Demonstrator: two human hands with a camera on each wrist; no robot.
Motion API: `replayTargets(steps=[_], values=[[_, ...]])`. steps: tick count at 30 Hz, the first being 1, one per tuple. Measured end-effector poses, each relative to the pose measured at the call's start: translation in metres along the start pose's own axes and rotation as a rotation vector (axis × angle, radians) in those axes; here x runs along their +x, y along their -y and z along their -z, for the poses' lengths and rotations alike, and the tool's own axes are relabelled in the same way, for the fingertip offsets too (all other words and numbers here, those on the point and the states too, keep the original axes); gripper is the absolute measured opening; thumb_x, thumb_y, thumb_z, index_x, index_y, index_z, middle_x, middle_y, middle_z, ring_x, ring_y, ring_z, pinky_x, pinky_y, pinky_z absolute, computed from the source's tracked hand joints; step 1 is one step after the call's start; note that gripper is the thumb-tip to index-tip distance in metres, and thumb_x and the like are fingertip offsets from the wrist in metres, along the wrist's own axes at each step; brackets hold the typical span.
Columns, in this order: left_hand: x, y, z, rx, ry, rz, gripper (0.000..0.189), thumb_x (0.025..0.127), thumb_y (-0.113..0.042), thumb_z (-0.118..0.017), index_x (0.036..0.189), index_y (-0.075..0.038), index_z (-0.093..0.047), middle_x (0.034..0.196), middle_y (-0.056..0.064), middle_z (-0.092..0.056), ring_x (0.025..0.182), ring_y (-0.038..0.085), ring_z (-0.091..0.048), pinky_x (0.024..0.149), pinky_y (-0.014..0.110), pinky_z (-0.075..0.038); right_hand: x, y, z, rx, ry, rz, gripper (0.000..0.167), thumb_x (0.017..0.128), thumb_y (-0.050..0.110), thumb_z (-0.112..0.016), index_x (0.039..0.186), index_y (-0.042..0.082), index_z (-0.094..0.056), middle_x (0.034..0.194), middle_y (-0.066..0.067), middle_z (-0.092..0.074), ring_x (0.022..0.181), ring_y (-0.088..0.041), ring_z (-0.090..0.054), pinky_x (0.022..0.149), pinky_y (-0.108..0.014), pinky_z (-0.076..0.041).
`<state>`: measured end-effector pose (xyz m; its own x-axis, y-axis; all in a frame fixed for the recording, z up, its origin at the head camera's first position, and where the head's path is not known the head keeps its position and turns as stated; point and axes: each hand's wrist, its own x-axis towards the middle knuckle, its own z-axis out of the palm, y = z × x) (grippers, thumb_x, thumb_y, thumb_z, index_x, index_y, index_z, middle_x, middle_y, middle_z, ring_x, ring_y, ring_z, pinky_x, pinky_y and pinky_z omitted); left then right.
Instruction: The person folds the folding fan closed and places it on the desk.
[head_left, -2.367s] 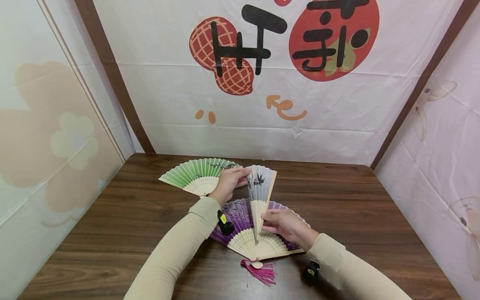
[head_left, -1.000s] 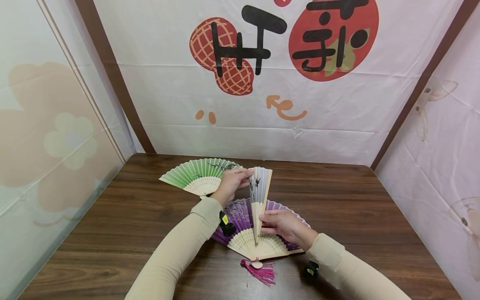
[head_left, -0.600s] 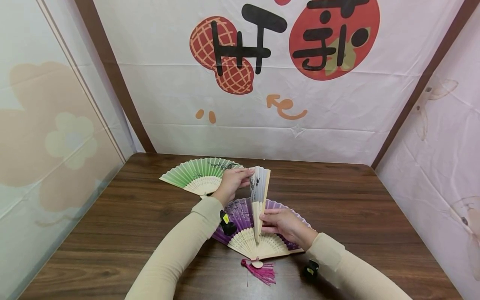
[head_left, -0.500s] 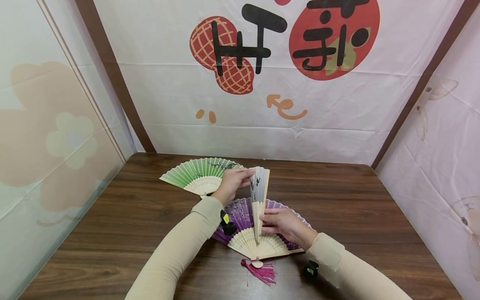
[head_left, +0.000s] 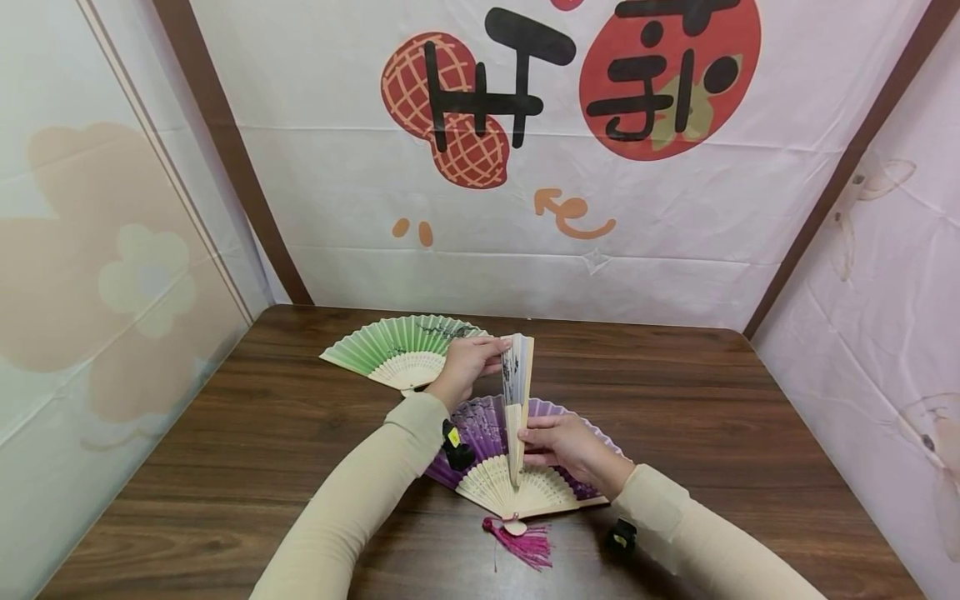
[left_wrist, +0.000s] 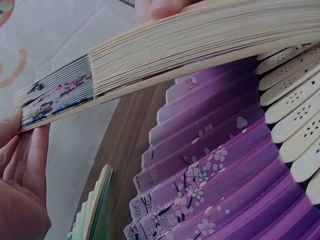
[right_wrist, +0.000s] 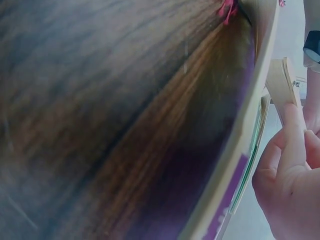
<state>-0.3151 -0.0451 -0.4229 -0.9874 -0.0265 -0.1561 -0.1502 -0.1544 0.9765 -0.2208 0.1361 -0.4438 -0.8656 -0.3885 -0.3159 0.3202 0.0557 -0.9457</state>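
A pale grey-blue folding fan point(head_left: 517, 392) with wooden ribs stands nearly upright between my hands, almost folded together. My left hand point(head_left: 468, 362) pinches its cloth end near the top. Lower down, my right hand point(head_left: 570, 450) grips the wooden ribs. In the left wrist view the folded ribs point(left_wrist: 200, 45) lie stacked in a narrow bundle, fingers of the left hand point(left_wrist: 25, 180) around the cloth tip. Behind and below the held fan, a spread purple folding fan point(head_left: 480, 425) lies on the table, its magenta tassel point(head_left: 525, 546) toward me.
A spread green folding fan point(head_left: 397, 346) lies at the back left of the brown wooden table point(head_left: 712, 417), partly hidden by my left hand. A printed white cloth point(head_left: 525, 275) hangs behind the table, with more cloth on both sides.
The grey-blue fan has narrowed from a partly spread wedge to a thin bundle, its right edge moving left. Both hands keep their hold. The purple and green fans stay put.
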Motion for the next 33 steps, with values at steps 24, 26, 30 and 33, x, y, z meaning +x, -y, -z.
replayTargets(steps=[24,26,30,33], values=[[-0.0014,0.0005,-0.0031,0.033,-0.019,0.020,0.035,0.088,-0.012,-0.076,0.117,0.005,-0.069,0.113,0.019,-0.073,0.071,0.008,-0.068,0.071,0.021,-0.064,-0.0023,0.0013,0.0005,-0.128,-0.010,0.054,0.036,0.094,0.003,-0.062,0.124,-0.018,-0.058,0.100,-0.011,-0.074,0.088,-0.014,-0.069,0.078,-0.032,-0.065],[-0.0013,0.0005,-0.0029,0.034,-0.020,0.021,0.035,0.088,-0.012,-0.076,0.117,0.005,-0.069,0.112,0.019,-0.073,0.071,0.007,-0.068,0.071,0.021,-0.064,-0.0025,0.0015,0.0001,-0.133,-0.011,0.055,0.036,0.094,0.003,-0.062,0.123,-0.018,-0.059,0.099,-0.011,-0.074,0.087,-0.014,-0.069,0.078,-0.032,-0.065],[-0.0012,0.0002,-0.0030,0.026,-0.025,0.016,0.034,0.088,-0.012,-0.076,0.117,0.005,-0.069,0.110,0.018,-0.074,0.070,0.007,-0.067,0.070,0.020,-0.063,-0.0022,0.0011,0.0001,-0.137,-0.026,0.059,0.035,0.094,0.004,-0.063,0.121,-0.018,-0.060,0.098,-0.012,-0.074,0.085,-0.013,-0.069,0.077,-0.031,-0.066],[-0.0014,-0.0002,-0.0031,0.022,-0.033,0.006,0.032,0.088,-0.012,-0.075,0.115,0.005,-0.069,0.107,0.017,-0.075,0.070,0.007,-0.066,0.070,0.020,-0.063,-0.0017,0.0007,0.0003,-0.135,-0.052,0.058,0.034,0.094,0.005,-0.064,0.119,-0.018,-0.062,0.098,-0.013,-0.075,0.083,-0.014,-0.070,0.076,-0.032,-0.066]])
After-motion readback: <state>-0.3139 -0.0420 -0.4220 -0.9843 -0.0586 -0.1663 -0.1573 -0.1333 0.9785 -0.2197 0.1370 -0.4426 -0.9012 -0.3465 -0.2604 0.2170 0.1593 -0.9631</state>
